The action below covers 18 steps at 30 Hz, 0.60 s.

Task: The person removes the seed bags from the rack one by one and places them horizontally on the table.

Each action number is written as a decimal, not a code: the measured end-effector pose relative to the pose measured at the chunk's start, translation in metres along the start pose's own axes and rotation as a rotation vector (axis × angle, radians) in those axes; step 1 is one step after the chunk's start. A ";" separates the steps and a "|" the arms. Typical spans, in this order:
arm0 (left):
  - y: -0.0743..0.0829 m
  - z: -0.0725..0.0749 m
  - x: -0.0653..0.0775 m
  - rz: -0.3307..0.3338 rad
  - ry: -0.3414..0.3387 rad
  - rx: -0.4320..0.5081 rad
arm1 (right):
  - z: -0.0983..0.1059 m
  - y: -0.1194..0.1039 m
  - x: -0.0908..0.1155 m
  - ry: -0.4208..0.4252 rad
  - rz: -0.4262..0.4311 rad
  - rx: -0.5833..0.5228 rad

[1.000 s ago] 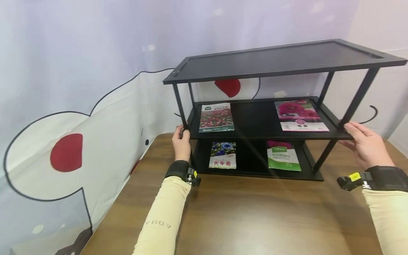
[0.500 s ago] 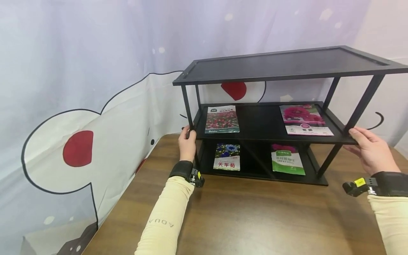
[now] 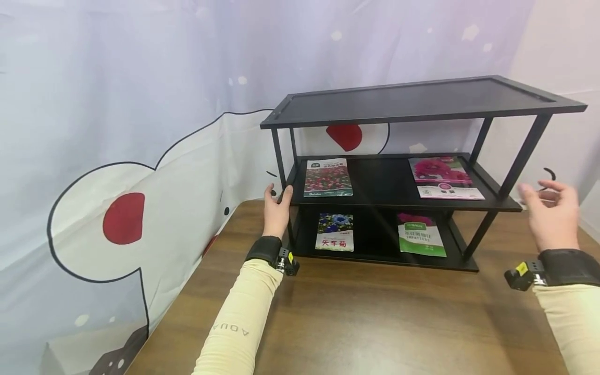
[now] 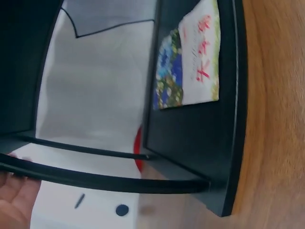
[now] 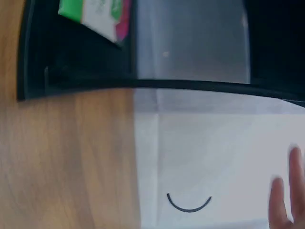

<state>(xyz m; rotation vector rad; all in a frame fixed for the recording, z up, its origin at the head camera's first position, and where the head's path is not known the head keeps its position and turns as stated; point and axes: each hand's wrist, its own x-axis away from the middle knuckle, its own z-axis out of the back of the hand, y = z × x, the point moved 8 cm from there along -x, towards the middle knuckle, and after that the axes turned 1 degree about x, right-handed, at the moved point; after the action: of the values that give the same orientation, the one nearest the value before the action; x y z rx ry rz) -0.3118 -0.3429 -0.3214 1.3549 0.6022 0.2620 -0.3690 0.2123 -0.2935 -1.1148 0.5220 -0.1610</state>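
A black shelf rack [image 3: 424, 99] with three tiers stands on the wooden table. My left hand [image 3: 276, 213] is at its left side by the middle tier, thumb and fingers spread apart, thumb close to the front post. To the right of the rack my right hand [image 3: 553, 213] is off the frame, fingers loosely bent and holding nothing. Two seed packets lie on the middle tier: a red-flower one [image 3: 327, 178] at left, a pink-flower one [image 3: 445, 178] at right. On the bottom tier are a blue-flower seed packet [image 3: 335, 232] and a green-and-white seed packet [image 3: 422, 235].
The brown wooden table [image 3: 375, 317] extends in front of the rack. A pale printed cloth [image 3: 187, 208] hangs behind it and along the left side. A white wall [image 3: 567, 125] stands to the right.
My right hand has let go of the middle tier's right corner and moved away to the right. The left fingers have loosened and spread at the left post. The packets keep their places.
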 end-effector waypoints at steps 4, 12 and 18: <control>0.015 0.012 0.006 -0.068 0.096 0.051 | 0.015 -0.016 0.007 0.172 0.031 -0.109; 0.074 0.031 0.017 -0.361 0.309 -0.173 | 0.010 -0.084 0.032 0.350 0.327 -0.224; 0.091 0.021 0.012 -0.297 0.148 -0.151 | -0.049 -0.144 0.055 0.062 0.468 -0.188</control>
<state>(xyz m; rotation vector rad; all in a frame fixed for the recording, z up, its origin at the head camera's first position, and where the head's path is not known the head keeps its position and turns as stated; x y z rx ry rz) -0.2755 -0.3346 -0.2344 1.0906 0.8803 0.1631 -0.3255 0.0874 -0.2001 -1.1417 0.8521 0.2666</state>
